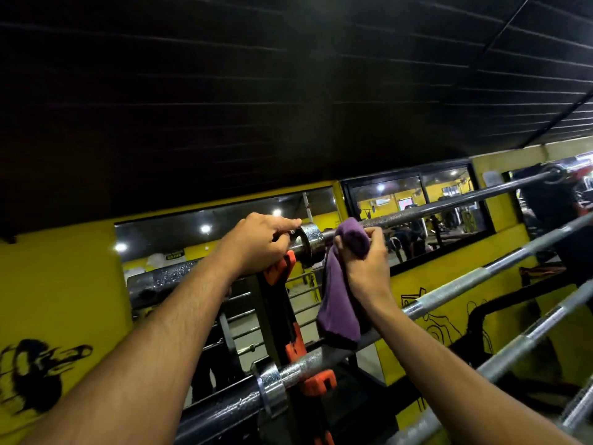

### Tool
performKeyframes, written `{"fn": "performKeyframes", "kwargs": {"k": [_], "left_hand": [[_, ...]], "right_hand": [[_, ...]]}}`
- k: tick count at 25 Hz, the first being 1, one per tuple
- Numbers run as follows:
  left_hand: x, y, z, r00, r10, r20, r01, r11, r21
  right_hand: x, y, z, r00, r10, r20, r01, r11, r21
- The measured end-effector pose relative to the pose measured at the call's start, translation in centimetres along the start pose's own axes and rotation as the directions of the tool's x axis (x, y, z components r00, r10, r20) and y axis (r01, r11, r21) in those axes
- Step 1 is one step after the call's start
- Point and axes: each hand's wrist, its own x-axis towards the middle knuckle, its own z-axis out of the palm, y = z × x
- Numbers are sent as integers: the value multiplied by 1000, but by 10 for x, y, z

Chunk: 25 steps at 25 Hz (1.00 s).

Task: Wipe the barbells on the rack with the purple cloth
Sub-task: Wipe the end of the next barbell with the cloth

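**Both hands on the top barbell, purple cloth at the shaft**

Head view: the top barbell, a long dark steel bar with a knurled shaft (449,205), runs from the lower left up to the far right, resting on the black upright rack with orange plastic hooks (279,303). The left hand (260,242) sits on the bar just left of its shiny chrome collar (309,244), its fingers (282,224) curled over the steel and gripping it, with the index finger stretched along the top toward the collar. The right hand (369,261) is just right of the collar, its fingers closed round the purple cloth (340,293). The upper fold of the cloth is bunched over the shaft beside the collar and touches it; the rest hangs down in a loose drape in front of the rack, its lower edge reaching the second barbell.

That second barbell, a silver bar with a chrome collar and dark sleeve (288,370), lies lower on the rack. More silver knurled bars (475,277) slant up to the right beside it. Behind stands a yellow wall with black painted drawings (64,277), with dark-framed mirrors (417,200) set in it. A black slatted ceiling (288,75) fills the upper half.
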Motion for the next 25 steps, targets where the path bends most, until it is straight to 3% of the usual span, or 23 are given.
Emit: {"fn": "performKeyframes", "kwargs": {"k": [2, 4, 6, 7, 9, 12, 13, 15, 17, 19, 20, 22, 23, 25], "left_hand": [[-7, -6, -12, 999, 30, 22, -30, 999, -15], [-22, -21, -27, 999, 22, 34, -22, 1000, -3], [-41, -39, -37, 998, -31, 46, 28, 997, 67], [-50, -44, -39, 997, -61, 54, 54, 993, 108], [-57, -50, -37, 996, -66, 68, 53, 984, 168], [-57, -48, -33, 998, -44, 53, 32, 977, 209], [-56, -48, -33, 998, -47, 50, 35, 974, 223], [-57, -47, -33, 997, -62, 53, 47, 967, 249], [-58, -47, -33, 996, -78, 53, 62, 966, 250], [-56, -47, -34, 996, -67, 57, 51, 968, 245], [-55, -48, -34, 996, -56, 62, 39, 968, 247], [-55, -51, -35, 996, -58, 67, 40, 969, 245], [-56, -52, -34, 996, -66, 66, 47, 968, 246], [-56, -51, -34, 996, -68, 63, 49, 964, 259]], "right_hand": [[-4, -24, -2, 974, -219, -58, 224, 968, 110], [0, -45, 7, 908, -419, 8, 417, 905, 86], [7, -46, 27, 831, -506, 229, 545, 824, -155], [12, -40, 36, 805, -479, 350, 582, 752, -309], [26, -37, 48, 785, -401, 472, 614, 609, -502], [65, -58, 64, 828, -99, 553, 502, 572, -649], [80, -69, 70, 799, 75, 596, 456, 571, -683], [102, -92, 80, 668, 409, 622, 337, 579, -743], [109, -97, 87, 598, 541, 590, 287, 543, -789], [104, -88, 81, 676, 418, 607, 338, 556, -759], [96, -78, 74, 741, 256, 621, 406, 565, -718], [73, -57, 58, 769, -70, 635, 561, 549, -619], [68, -54, 53, 763, -134, 633, 589, 547, -594], [84, -64, 58, 760, 19, 650, 502, 619, -604]]}}
